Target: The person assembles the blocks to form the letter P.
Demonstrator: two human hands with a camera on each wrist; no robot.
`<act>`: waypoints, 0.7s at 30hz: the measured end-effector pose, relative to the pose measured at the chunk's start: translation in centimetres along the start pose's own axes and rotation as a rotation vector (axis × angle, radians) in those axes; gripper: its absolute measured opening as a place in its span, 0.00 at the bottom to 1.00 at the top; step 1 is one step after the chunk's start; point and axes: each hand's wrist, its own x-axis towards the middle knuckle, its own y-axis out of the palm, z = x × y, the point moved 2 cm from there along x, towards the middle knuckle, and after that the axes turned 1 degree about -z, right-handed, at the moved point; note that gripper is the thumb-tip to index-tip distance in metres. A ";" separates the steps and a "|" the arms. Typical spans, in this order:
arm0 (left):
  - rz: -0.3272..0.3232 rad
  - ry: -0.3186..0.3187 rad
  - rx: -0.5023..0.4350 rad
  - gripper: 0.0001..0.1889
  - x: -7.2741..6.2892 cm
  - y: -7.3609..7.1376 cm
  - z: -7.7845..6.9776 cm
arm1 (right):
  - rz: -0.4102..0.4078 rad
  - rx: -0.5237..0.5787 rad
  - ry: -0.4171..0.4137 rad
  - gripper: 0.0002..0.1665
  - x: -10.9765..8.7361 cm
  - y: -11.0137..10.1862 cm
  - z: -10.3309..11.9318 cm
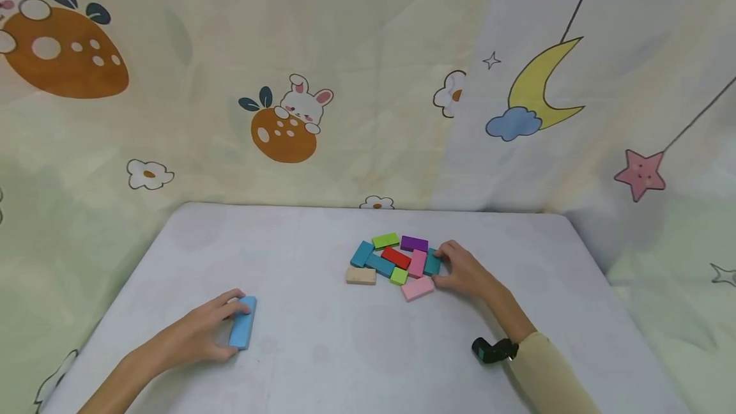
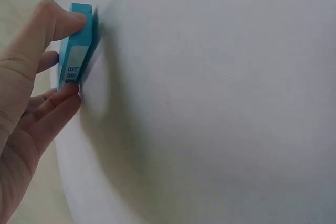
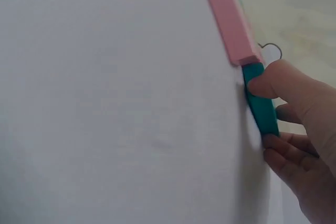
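Note:
On the left of the table, my left hand (image 1: 198, 331) grips a light blue box-shaped piece (image 1: 244, 323) between thumb and fingers. A white label with small print shows on the light blue piece (image 2: 77, 51) in the left wrist view. At the right edge of a cluster of coloured blocks, my right hand (image 1: 467, 270) pinches a teal block (image 1: 432, 262) by its two ends. The teal block (image 3: 261, 100) lies right by the end of a pink block (image 3: 229, 17) in the right wrist view. Another pink block (image 1: 417, 289) is just below.
Red (image 1: 396, 257), purple (image 1: 414, 244), lime green (image 1: 385, 241), blue (image 1: 380, 265) and plain wooden (image 1: 361, 275) blocks lie close together on the white table (image 1: 310, 350). A patterned cloth (image 1: 368, 69) hangs behind. A dark device (image 1: 494, 350) sits at my right wrist.

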 end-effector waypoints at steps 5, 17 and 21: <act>-0.014 0.018 -0.013 0.31 -0.7 0.2 0.5 | -0.047 0.045 0.013 0.23 0.5 -1.3 0.4; 0.035 -0.019 0.009 0.33 -1.1 0.2 0.4 | -0.007 0.161 -0.266 0.26 4.8 1.0 13.2; 0.051 -0.049 -0.001 0.33 -1.1 0.4 0.2 | 0.126 0.082 -0.334 0.29 6.5 3.7 19.8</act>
